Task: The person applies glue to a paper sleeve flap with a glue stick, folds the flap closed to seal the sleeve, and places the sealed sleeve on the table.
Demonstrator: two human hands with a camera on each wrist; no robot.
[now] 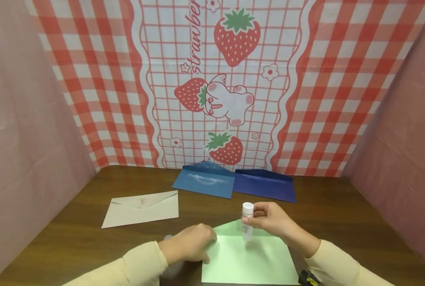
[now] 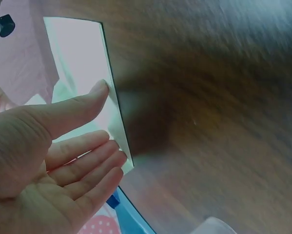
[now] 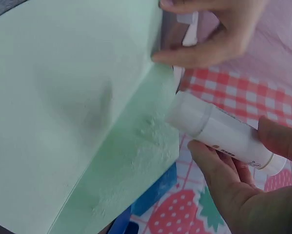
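Observation:
A light green envelope (image 1: 248, 260) lies on the table with its flap (image 3: 136, 151) opened out away from the person. Whitish glue smears show on the flap in the right wrist view. My right hand (image 1: 274, 220) grips a white glue stick (image 1: 247, 222) between thumb and fingers. In the right wrist view its end (image 3: 184, 114) overlaps the flap's edge. At the envelope's left side rests my left hand (image 1: 194, 242), fingers loosely extended. Its thumb (image 2: 99, 90) touches the envelope's edge in the left wrist view. Beside the left wrist stands a small translucent cap (image 1: 168, 237), partly hidden.
A cream envelope (image 1: 144, 210) lies at the left. Toward the back are a blue envelope (image 1: 205, 182) and a dark blue envelope (image 1: 264, 186), side by side with flaps raised. A strawberry-patterned cloth (image 1: 219, 79) hangs behind the wooden table (image 1: 319, 214); pink curtains (image 1: 394, 119) flank it.

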